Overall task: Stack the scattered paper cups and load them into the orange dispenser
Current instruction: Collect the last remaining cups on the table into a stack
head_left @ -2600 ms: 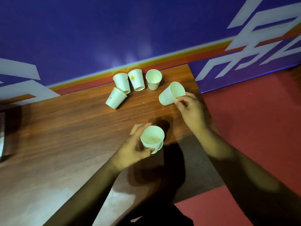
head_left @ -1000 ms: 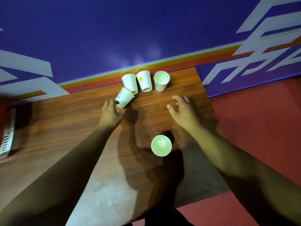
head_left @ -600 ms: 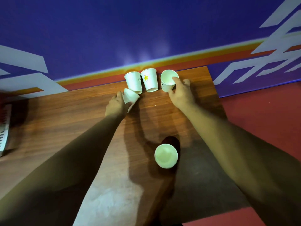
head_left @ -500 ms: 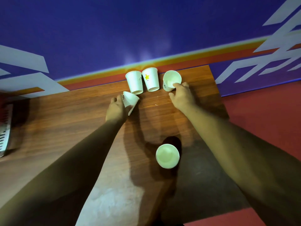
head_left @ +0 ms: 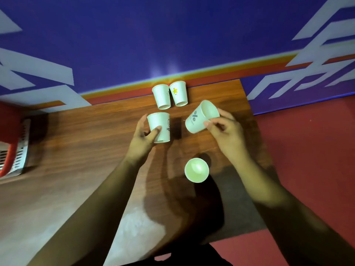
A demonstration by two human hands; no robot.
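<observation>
My left hand (head_left: 143, 138) grips a white paper cup with black lettering (head_left: 160, 126), held upside down just above the wooden table (head_left: 76, 143). My right hand (head_left: 224, 129) pinches another white cup with black marks (head_left: 199, 117), tilted with its mouth facing up and right. An upright cup stack (head_left: 196, 170) stands near me between my forearms. Two cups stand upside down by the wall: a plain one (head_left: 162, 96) and one with a yellow star (head_left: 178, 94). No orange dispenser is in sight.
A red and white slatted object (head_left: 13, 152) lies at the table's left edge. The blue wall with an orange stripe (head_left: 211, 72) runs right behind the cups. The table's right edge drops to a red floor (head_left: 307, 150).
Both hands have pulled back from the wall, each lifting a cup off the table. The left cup is now held base up; the right cup is tilted.
</observation>
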